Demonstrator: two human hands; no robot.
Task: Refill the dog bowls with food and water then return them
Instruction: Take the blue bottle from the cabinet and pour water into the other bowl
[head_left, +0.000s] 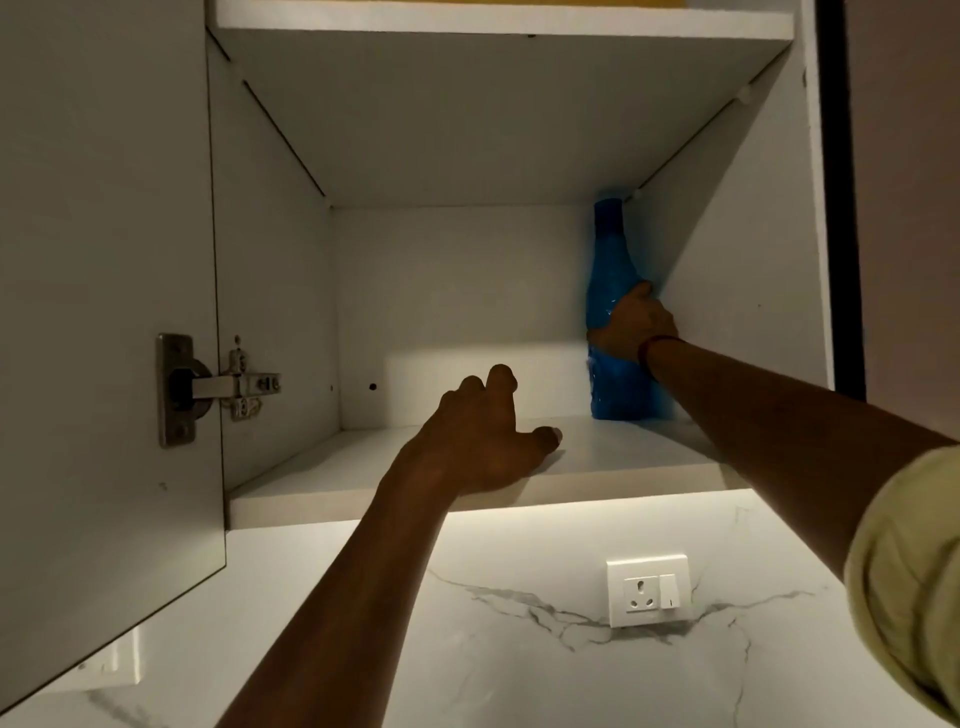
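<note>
We see a blue bottle (613, 291) standing up in the far right corner of the cupboard shelf (363, 488). Our right hand (636, 325) is wrapped around its middle, holding it tight. Our left hand (483, 436) rests on the near part of the shelf, fingers loosely curled, holding nothing. The door (104, 312) hangs open on the left.

Head view — upward, near open cabinet (467, 457)

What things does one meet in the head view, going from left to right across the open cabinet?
Cabinet door → hinge → left hand resting on the shelf → blue bottle → right hand gripping the bottle.
</note>
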